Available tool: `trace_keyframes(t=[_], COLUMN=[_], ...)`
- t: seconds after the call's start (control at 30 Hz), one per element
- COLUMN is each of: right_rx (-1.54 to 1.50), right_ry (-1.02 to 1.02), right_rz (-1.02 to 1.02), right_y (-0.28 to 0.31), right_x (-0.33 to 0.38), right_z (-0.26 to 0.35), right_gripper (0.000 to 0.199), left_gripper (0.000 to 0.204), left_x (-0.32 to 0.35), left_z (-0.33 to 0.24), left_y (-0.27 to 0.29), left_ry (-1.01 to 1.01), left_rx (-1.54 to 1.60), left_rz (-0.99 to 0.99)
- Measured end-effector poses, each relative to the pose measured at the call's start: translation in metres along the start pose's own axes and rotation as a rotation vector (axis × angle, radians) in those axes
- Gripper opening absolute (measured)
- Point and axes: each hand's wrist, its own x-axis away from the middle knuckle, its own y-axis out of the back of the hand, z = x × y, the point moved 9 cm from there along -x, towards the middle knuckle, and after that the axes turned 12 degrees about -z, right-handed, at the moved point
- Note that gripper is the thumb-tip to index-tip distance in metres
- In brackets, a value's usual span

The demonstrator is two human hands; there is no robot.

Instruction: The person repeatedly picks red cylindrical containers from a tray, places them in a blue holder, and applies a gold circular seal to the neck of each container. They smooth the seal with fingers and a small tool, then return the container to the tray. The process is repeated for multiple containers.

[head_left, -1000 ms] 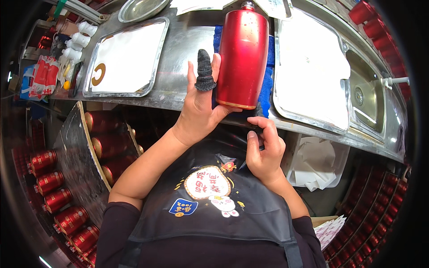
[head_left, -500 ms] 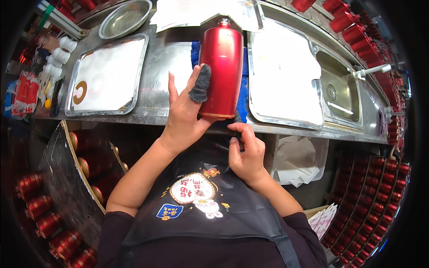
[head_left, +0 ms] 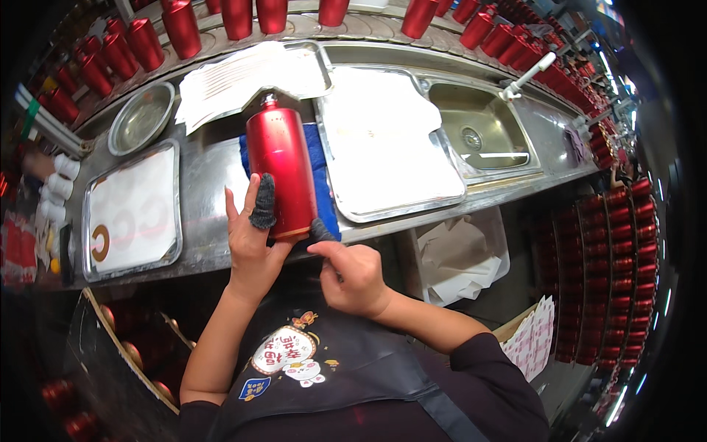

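Neck up and base toward me, a glossy red bottle [head_left: 283, 166] is tilted over the blue cloth [head_left: 325, 166] at the counter's front edge. My left hand [head_left: 254, 239] grips its lower left side, thumb at the base and other fingers spread. A grey knitted finger sleeve covers one of those fingers, which presses on the bottle. Close by the base, my right hand [head_left: 357, 278] is curled closed. One of its fingers, also in a grey sleeve, reaches to the bottle's lower right edge. Whether anything is inside those curled fingers is hidden.
Left of the bottle lies a white-lined tray [head_left: 132, 195] with a brown ring [head_left: 100, 243]; a metal bowl [head_left: 141, 118] sits behind it. To the right are a paper-covered tray [head_left: 390, 147] and a sink [head_left: 479, 121]. Red bottles [head_left: 180, 29] line the back. Below stands a paper-filled bin [head_left: 460, 254].
My view has swung, so the counter and bottle appear further left and the back row of bottles shows. The right hand's sleeved finger now shows at the bottle's lower right edge.
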Motion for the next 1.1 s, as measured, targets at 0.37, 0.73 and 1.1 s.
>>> trace_keyframes(t=[0.37, 0.73, 1.1], right_rx=[-0.330, 0.777, 0.882], right_ry=[-0.101, -0.665, -0.530], right_rz=[0.178, 0.401, 0.114], right_y=[0.004, 0.082, 0.158], right_x=[-0.049, -0.064, -0.167], right_z=[0.014, -0.210, -0.343], right_gripper=[0.024, 0.058, 0.055], left_gripper=[0.088, 0.103, 0.112], left_x=[-0.005, -0.005, 0.001], left_z=[-0.017, -0.003, -0.002], left_y=[-0.001, 0.000, 0.002], left_ry=[-0.026, 0.130, 0.148], left_rx=[0.014, 0.062, 0.087], left_rz=[0.054, 0.129, 0.131])
